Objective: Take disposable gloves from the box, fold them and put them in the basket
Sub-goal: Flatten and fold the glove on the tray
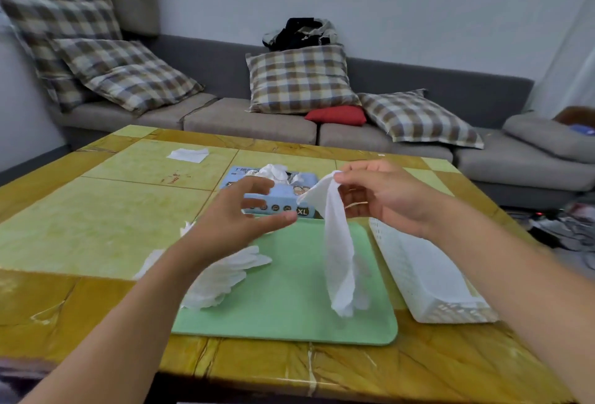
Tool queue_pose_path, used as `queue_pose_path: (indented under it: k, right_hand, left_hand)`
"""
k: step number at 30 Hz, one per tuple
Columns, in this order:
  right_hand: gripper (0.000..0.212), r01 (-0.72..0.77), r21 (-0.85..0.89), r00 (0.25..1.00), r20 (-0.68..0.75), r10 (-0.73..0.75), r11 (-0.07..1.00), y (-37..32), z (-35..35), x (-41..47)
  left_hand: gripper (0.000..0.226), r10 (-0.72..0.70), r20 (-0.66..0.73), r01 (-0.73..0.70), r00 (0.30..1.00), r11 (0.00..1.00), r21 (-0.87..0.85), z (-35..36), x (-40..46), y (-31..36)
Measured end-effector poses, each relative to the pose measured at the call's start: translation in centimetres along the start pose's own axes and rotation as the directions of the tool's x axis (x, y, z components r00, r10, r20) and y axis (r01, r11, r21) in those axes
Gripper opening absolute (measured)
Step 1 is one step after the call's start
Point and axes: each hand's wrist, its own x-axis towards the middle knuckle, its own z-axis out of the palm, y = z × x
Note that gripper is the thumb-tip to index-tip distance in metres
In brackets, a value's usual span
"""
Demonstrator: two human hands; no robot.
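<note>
Hanging from the right hand, pinched at its top edge, the glove dangles lengthwise over the green mat, in front of the box. Left hand is just beside it, fingers open, nearer the loose corner. Basket lies right of the mat.

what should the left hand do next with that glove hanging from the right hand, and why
Probably bring the left hand across to catch the free lower end of the glove. The right hand pinches only its top, so it dangles unfolded above the green mat, and the left hand is open and close by, holding nothing.
</note>
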Motion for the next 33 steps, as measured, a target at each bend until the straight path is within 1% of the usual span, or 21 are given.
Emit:
queue_pose_path:
  k: [2,4,7,9,10,12,13,14,15,17,19,21,23,25,26,28,29,30,31,32,33]
  right_hand:
    - [0.013,-0.001,0.121,0.999,-0.031,0.005,0.993,0.7,-0.2,-0.4]
    - [0.022,0.008,0.186,1.0,-0.015,-0.005,0.983,1.4,-0.1,-1.0]
    - [0.038,0.004,0.182,0.997,0.08,-0.019,0.983,2.5,-0.4,-2.1]
    - [0.039,0.027,0.132,0.996,0.077,-0.038,0.991,3.3,-0.8,-2.7]
    - [0.036,0.068,0.103,0.998,0.012,-0.069,0.992,3.6,-1.1,-2.9]
    - [0.026,0.139,-0.006,0.96,-0.243,-0.136,0.99,4.6,-1.8,-2.6]
    - [0.027,0.109,-0.059,0.938,-0.324,-0.122,0.992,5.0,-2.2,-2.5]
    - [0.033,0.032,-0.073,0.95,-0.308,-0.054,0.997,5.4,-2.4,-2.4]
    - [0.042,-0.061,-0.036,0.975,-0.216,0.052,0.997,5.9,-2.3,-2.3]
    - [0.051,-0.207,0.12,0.976,-0.049,0.214,0.971,6.4,-1.8,-2.3]
    - [0.041,-0.208,0.28,0.974,-0.027,0.225,0.937,6.4,-1.2,-2.2]
    - [0.024,-0.131,0.317,0.977,-0.119,0.177,0.939,6.7,-1.3,-1.8]
    - [0.019,-0.059,0.344,0.966,-0.215,0.14,0.937,6.8,-1.8,-1.5]
    - [0.02,0.003,0.422,0.955,-0.271,0.123,0.906,6.6,-2.2,-1.5]
    - [0.019,0.028,0.436,0.95,-0.291,0.111,0.9,6.4,-2.4,-1.6]
    - [0.021,0.044,0.417,0.934,-0.339,0.111,0.908,6.0,-2.5,-1.8]
    - [0.024,0.05,0.398,0.924,-0.367,0.109,0.916,5.8,-2.4,-1.8]
    - [0.029,0.056,0.383,0.917,-0.384,0.104,0.922,5.8,-2.1,-1.7]
    - [0.035,0.062,0.379,0.918,-0.385,0.097,0.923,5.8,-1.8,-1.7]
    - [0.04,0.066,0.386,0.927,-0.365,0.087,0.92,5.9,-1.4,-1.7]
    - [0.044,0.072,0.399,0.942,-0.327,0.069,0.914,6.0,-0.9,-1.8]
  left_hand:
    - [0.075,0.068,0.149,-0.024,0.986,0.96,-0.281,3.6,0.7,1.5]
    - [0.07,0.116,0.239,0.0,0.964,0.899,-0.437,6.7,0.8,2.3]
    - [0.061,0.103,0.231,0.067,0.968,0.776,-0.627,9.5,1.1,2.7]
    - [0.057,0.023,0.214,0.131,0.977,0.727,-0.674,10.2,1.1,2.5]
    - [0.063,-0.024,0.225,0.176,0.974,0.702,-0.69,10.2,1.2,2.3]
    - [0.071,-0.087,0.261,0.256,0.962,0.625,-0.737,10.1,1.5,1.7]
    - [0.072,-0.098,0.292,0.295,0.951,0.566,-0.77,9.9,1.6,1.7]
    - [0.073,-0.086,0.323,0.321,0.942,0.5,-0.804,9.8,1.8,1.7]
    - [0.075,-0.055,0.339,0.326,0.939,0.447,-0.833,9.7,1.7,1.7]
    - [0.08,0.046,0.362,0.315,0.931,0.399,-0.861,9.6,1.8,1.8]
    - [0.082,0.075,0.362,0.29,0.929,0.462,-0.838,9.4,2.1,1.9]
    - [0.074,0.052,0.337,0.252,0.94,0.561,-0.789,9.4,2.5,1.9]
    - [0.058,-0.017,0.26,0.211,0.966,0.633,-0.745,9.4,3.1,1.5]
    - [0.055,-0.124,0.089,0.151,0.988,0.734,-0.662,9.6,3.8,0.6]
    - [0.055,-0.158,-0.047,0.106,0.986,0.827,-0.552,9.8,4.0,0.2]
    - [0.05,-0.053,-0.331,-0.015,0.942,0.98,-0.2,10.3,4.1,-0.3]
    - [0.044,0.033,-0.428,-0.082,0.903,0.992,-0.095,10.7,4.0,-0.2]
    - [0.037,0.078,-0.474,-0.133,0.877,0.988,-0.082,11.0,3.7,0.3]
    - [0.034,0.076,-0.456,-0.153,0.887,0.979,-0.135,11.4,3.4,0.6]
    - [0.039,0.051,-0.365,-0.146,0.93,0.96,-0.237,11.9,3.2,0.8]
    - [0.05,0.028,-0.212,-0.101,0.977,0.934,-0.342,12.3,3.1,1.0]
